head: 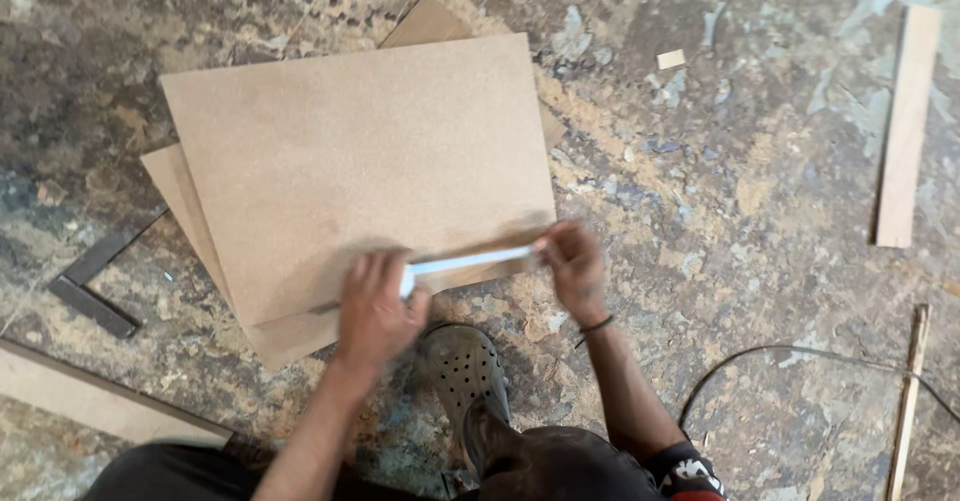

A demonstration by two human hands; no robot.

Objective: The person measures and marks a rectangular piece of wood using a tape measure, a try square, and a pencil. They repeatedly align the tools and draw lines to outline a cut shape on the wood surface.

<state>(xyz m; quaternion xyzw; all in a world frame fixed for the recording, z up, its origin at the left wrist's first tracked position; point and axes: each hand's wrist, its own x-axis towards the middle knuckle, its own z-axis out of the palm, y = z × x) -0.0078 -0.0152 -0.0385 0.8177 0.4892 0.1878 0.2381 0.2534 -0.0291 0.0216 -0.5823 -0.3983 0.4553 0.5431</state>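
My left hand (pixel 375 306) and right hand (pixel 570 261) each pinch an end of a thin white strip (pixel 468 261), stretched along the near edge of the top flat brown fibreboard sheet (pixel 350 161) on the floor (pixel 750 211). I judge I'm lining it up; pressing it down evenly comes next.

Workshop, sawdust-strewn floor (pixel 700 191), cut boards (pixel 350 161)

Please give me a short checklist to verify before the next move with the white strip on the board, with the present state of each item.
1. Left hand grips the white strip: ok.
2. Right hand pinches the strip's other end: ok.
3. Strip lies along the near edge of the top board: ok, roughly.
4. Top board squared on the boards beneath: not ok, they are fanned out.
5. Shoe clear of the board: ok.
6. Strip straight and flat: cannot tell, blurred.
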